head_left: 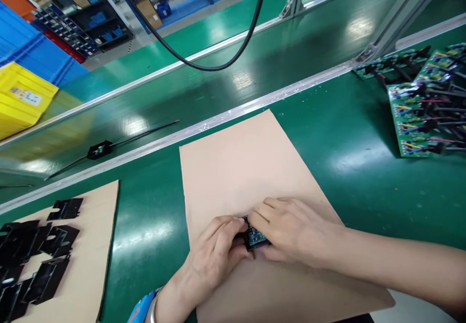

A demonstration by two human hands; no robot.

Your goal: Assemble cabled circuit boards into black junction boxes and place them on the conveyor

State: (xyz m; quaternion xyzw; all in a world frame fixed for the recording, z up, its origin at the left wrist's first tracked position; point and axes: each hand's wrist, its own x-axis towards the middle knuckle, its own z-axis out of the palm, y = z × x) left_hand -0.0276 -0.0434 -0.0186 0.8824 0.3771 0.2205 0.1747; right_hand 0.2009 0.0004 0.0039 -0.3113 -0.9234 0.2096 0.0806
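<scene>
Over a sheet of brown cardboard (236, 167), both hands meet around a small black housing with a circuit board in it (256, 238). My left hand (218, 247) grips its left end, thumb below and fingers on top. From the right, my right hand (291, 230) holds the other end, its fingertips pressed onto the board. The fingers cover much of the part. A metal band and a blue cuff show at my left wrist.
Black plastic housings (47, 279) lie on another cardboard sheet (94, 245) at left. Green circuit boards with wires (411, 119) are stacked at right. Beyond the metal rail (233, 114) lies a black part with cables (99, 150). A black cable (218, 66) hangs overhead.
</scene>
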